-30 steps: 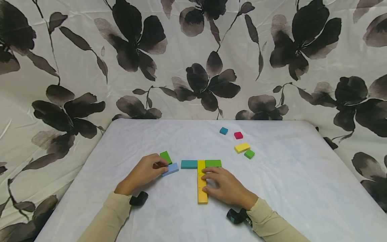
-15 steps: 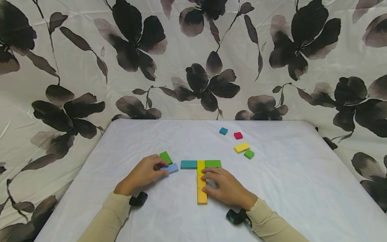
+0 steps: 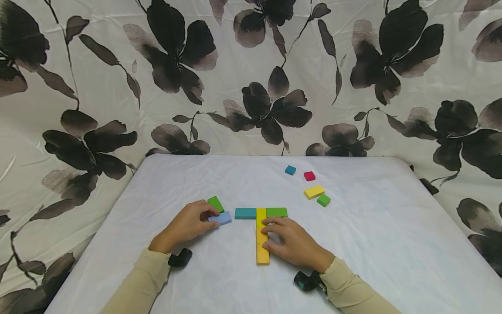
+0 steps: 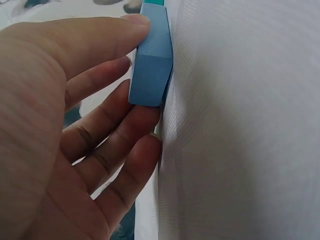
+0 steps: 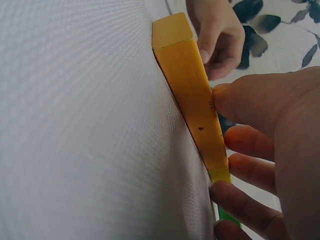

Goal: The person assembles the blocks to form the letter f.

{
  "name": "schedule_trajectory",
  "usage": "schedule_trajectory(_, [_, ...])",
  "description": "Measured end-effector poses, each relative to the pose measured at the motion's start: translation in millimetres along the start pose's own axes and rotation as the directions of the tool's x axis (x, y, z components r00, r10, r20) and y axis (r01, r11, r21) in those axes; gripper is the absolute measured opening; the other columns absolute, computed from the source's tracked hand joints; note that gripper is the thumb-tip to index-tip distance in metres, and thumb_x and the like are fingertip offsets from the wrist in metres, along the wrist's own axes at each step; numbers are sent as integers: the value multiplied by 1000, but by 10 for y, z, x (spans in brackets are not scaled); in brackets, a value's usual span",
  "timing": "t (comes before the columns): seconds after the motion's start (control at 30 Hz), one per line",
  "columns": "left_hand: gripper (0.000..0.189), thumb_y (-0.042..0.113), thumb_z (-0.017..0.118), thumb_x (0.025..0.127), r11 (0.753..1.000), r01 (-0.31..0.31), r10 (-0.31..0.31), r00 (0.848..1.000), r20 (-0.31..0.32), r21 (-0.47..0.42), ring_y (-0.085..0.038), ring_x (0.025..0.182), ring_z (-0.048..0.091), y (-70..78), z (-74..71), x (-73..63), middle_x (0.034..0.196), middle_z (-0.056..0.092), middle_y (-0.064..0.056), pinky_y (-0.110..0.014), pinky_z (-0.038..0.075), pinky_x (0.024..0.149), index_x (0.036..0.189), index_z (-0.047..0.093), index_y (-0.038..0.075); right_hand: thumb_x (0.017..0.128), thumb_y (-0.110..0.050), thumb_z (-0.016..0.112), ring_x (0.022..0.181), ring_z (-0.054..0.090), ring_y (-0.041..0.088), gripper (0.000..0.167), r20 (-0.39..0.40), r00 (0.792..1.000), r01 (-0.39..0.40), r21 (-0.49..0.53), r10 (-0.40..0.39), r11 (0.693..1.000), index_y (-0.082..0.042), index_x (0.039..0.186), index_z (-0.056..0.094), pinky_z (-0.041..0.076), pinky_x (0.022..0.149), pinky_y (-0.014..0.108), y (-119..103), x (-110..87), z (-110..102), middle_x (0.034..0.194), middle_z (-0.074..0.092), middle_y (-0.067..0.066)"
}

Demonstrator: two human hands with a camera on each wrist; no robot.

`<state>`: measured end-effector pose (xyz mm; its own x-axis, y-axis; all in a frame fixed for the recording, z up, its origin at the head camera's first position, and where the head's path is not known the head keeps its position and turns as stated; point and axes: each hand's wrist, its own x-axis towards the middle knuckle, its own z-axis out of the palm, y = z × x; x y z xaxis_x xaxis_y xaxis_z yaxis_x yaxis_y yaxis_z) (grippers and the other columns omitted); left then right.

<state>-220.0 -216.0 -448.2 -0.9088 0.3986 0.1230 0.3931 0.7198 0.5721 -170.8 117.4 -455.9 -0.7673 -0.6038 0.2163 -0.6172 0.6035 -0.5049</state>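
Left of centre on the white cloth [image 3: 372, 235], the blue block [image 3: 225, 219] is pinched between thumb and fingers of the left hand [image 3: 187, 224]; it should handle as light, rigid and fairly smooth, best held by its long sides; the right hand [image 3: 296, 242], fingers spread, touches the yellow column [image 3: 262, 256]; the angled green block [image 3: 215, 203] crowds the blue block's far side; the teal block [image 3: 245, 213] lies near its right end.

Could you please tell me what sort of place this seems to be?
Probably an indoor corner set up for filming tabletop work: floral cloth rises behind a white-covered table, and the person sitting or standing there wears black wrist cameras.
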Motion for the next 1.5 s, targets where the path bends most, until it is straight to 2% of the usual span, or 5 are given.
schedule_trajectory(0.47, [29, 23, 83, 83, 999, -26, 26, 1000, 3, 25, -13, 82, 54, 27, -31, -25, 94, 61, 5, -30, 49, 74, 109, 76, 12, 94, -34, 72, 129, 50, 15, 32, 1, 1000, 3, 2, -3, 1000, -18, 122, 71, 43, 108, 42, 7, 1, 3, 138, 57, -5])
schedule_trajectory(0.7, [29, 20, 82, 85, 995, -63, 62, 998, -18, -82, -13, 84, 57, -19, -46, -25, 94, 62, 5, -27, 51, 75, 112, 76, 12, 94, -35, 72, 129, 50, 14, 33, 6, 1000, -7, 5, 7, 1000, -18, 122, 72, 43, 108, 41, -5, 1, -10, 137, 57, -5])
schedule_trajectory(0.9, [30, 19, 77, 88, 977, -80, 79, 997, -12, -199, -15, 92, 62, -41, -42, -20, 100, 62, 4, -29, 55, 82, 117, 75, 11, 94, -35, 71, 129, 50, 14, 33, 7, 1000, -10, -3, 10, 1000, -19, 122, 71, 43, 108, 42, 1, 2, -11, 138, 57, -5])
schedule_trajectory(1.23, [29, 19, 73, 93, 949, -51, 51, 999, -8, -310, -21, 104, 63, -3, -39, -5, 109, 63, -3, -34, 54, 90, 120, 72, 10, 95, -35, 71, 128, 50, 14, 32, 4, 1000, -4, -2, 4, 1000, -18, 122, 72, 43, 107, 42, 11, 3, -5, 137, 58, -5])
schedule_trajectory(1.5, [33, 23, 72, 94, 947, 38, -41, 999, -4, -320, -20, 103, 63, 35, -21, 2, 116, 67, -6, -40, 53, 91, 123, 69, 7, 94, -36, 71, 128, 50, 14, 32, 4, 1000, -6, -10, 6, 1000, -18, 121, 72, 43, 107, 42, 12, 5, -1, 137, 57, -5])
